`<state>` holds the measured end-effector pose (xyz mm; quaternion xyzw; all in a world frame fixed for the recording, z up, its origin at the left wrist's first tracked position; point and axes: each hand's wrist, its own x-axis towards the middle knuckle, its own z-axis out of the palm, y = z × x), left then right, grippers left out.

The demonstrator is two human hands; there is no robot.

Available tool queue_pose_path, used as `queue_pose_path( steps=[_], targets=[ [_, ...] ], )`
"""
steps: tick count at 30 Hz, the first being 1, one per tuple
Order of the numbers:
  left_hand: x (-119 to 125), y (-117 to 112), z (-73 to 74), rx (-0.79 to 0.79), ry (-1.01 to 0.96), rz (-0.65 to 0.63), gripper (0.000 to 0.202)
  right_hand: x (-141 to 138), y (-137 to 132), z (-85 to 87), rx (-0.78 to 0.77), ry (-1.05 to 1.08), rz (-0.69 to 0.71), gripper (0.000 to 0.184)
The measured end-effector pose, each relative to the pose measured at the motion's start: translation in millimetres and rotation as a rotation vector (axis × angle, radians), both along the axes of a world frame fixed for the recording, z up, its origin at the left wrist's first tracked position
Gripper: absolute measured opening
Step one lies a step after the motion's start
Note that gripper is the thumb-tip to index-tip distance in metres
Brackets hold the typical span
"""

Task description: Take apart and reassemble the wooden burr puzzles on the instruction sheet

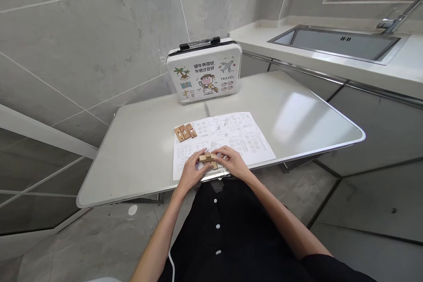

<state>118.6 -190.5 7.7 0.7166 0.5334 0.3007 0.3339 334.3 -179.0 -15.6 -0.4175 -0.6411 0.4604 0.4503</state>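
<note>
A small cluster of notched wooden puzzle blocks (208,157) lies at the table's front edge, between my two hands. From its left side my left hand (192,170) is closed on the cluster, thumb in front and fingers behind. On the right my right hand (232,161) pinches the other end with thumb and fingertips. Another light wooden piece (214,165) shows just below, partly covered by the fingers. Under both hands spreads a printed sheet (231,139) with rows of faint diagrams. At its upper left corner, several flat wooden pieces with cut-outs (185,132) sit side by side.
A white case (205,72) with cartoon prints and a black handle stands at the back of the folding table (139,141), near the tiled wall. To the right are a counter (350,64) and a sink (337,44) with a faucet (393,22).
</note>
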Motion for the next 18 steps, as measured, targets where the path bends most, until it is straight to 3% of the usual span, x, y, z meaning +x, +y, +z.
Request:
queue_pose_path(
  steps=[7,14,18],
  targets=[
    [-0.8,-1.8,4.2,0.033,-0.064,0.11,0.034,-0.4,0.1,0.7,-0.026,0.017,-0.03,0.03],
    [1.7,-1.7,3.1,0.038,0.016,0.053,0.032,1.0,-1.1,3.8,-0.082,0.067,-0.005,0.037],
    [2.9,-1.5,0.9,0.021,-0.032,0.093,0.034,1.0,-1.8,8.1,-0.1,0.049,0.025,0.041]
  ],
)
